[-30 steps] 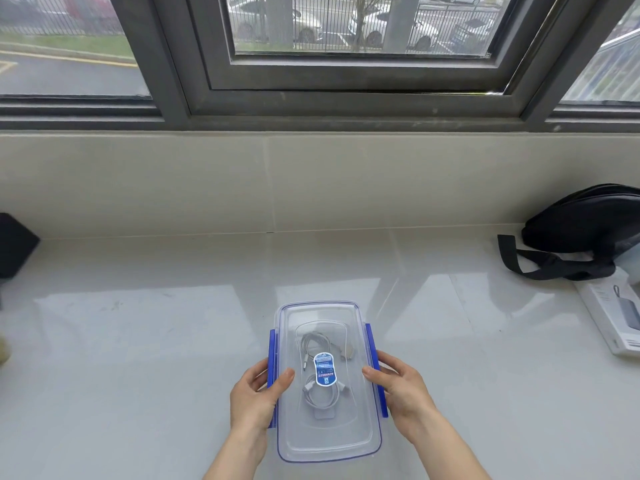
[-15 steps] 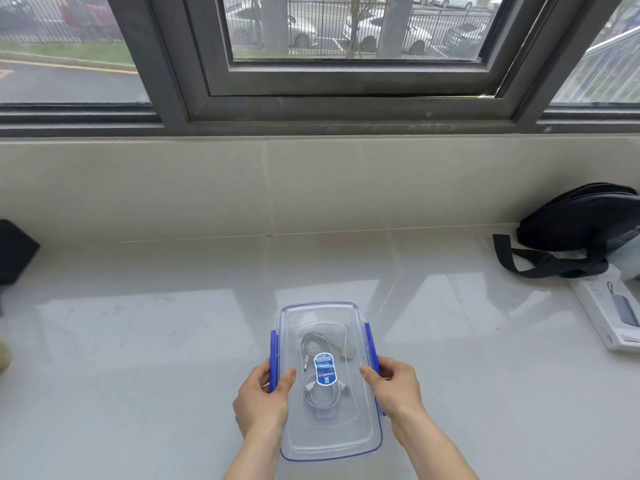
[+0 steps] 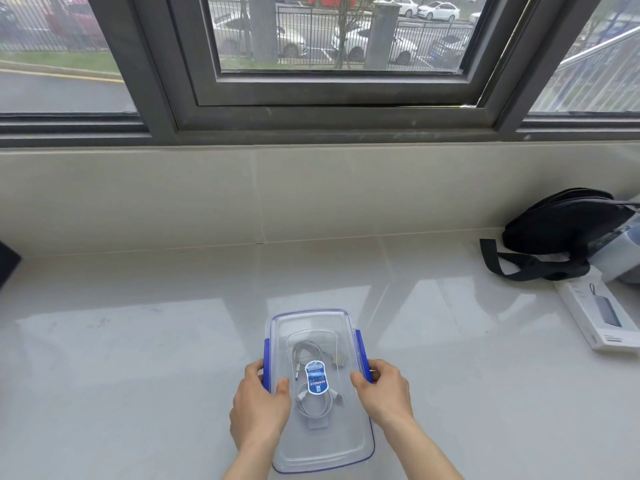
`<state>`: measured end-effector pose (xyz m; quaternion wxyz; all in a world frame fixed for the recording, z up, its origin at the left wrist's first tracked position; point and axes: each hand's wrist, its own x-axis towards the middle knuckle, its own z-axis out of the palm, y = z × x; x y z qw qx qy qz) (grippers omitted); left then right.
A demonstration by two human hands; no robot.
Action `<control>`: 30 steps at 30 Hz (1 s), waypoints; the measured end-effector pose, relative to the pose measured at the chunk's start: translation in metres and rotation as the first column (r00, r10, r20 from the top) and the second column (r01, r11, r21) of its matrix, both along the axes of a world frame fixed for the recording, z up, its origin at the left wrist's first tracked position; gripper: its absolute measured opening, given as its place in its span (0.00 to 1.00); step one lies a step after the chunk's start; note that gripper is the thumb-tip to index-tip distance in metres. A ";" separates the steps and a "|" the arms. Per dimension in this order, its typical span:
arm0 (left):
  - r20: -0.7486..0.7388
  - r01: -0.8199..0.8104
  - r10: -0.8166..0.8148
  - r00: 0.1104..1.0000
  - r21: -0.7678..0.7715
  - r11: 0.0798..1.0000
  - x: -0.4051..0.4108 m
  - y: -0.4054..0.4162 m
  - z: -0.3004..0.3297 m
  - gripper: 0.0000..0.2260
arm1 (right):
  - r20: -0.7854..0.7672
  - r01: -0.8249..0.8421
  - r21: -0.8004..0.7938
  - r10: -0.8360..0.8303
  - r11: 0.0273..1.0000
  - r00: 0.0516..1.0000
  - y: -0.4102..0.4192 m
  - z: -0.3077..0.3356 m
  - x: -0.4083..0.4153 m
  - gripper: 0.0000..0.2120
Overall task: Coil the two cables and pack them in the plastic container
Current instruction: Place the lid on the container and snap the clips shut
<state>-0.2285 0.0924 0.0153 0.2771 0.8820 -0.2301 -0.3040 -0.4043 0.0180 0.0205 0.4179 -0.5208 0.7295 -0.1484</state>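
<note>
Clear, blue-clipped container (image 3: 317,441) (lid on)

1 head-worn wide-angle view looks forward and down from close above the glossy pale tiled ledge (image 3: 138,341), facing the grey-framed window (image 3: 332,109).

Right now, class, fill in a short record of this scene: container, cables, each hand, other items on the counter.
container: clear box with lid on, blue clips at both long sides, on the counter
cables: two coils inside, seen through the lid
left hand: grips the left clip, thumb on lid
right hand: grips the right clip
other items: black bag, white carton, far right
</note>
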 end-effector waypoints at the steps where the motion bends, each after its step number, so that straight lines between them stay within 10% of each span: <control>1: 0.001 0.016 -0.016 1.000 0.017 1.000 0.000 -0.004 0.000 0.20 | 0.012 0.002 0.027 -0.002 1.000 1.000 -0.003 0.001 0.001 0.11; 6: 0.161 0.140 -0.148 0.976 0.061 0.988 -0.009 -0.016 0.002 0.29 | 0.096 0.018 0.041 -0.022 0.999 0.995 -0.008 0.000 0.003 0.14; 10: 0.516 0.498 -0.437 0.737 0.022 0.867 -0.024 -0.022 0.002 0.36 | 0.170 0.040 0.065 -0.050 0.997 0.984 -0.009 -0.001 -0.001 0.12; 14: 0.537 0.737 -0.628 0.563 0.018 0.675 -0.055 -0.038 -0.010 0.30 | 0.265 0.060 0.102 -0.085 0.993 0.960 -0.009 -0.002 -0.007 0.10; 21: 0.585 0.743 -0.663 0.467 0.147 0.653 -0.069 -0.033 -0.025 0.26 | 0.425 0.031 0.181 -0.107 0.983 0.899 -0.013 -0.002 -0.024 0.10; 30: 0.571 0.737 -0.678 0.463 0.176 0.653 -0.072 -0.033 -0.036 0.28 | 0.239 -0.076 0.051 0.061 0.996 0.969 -0.021 -0.006 -0.022 0.06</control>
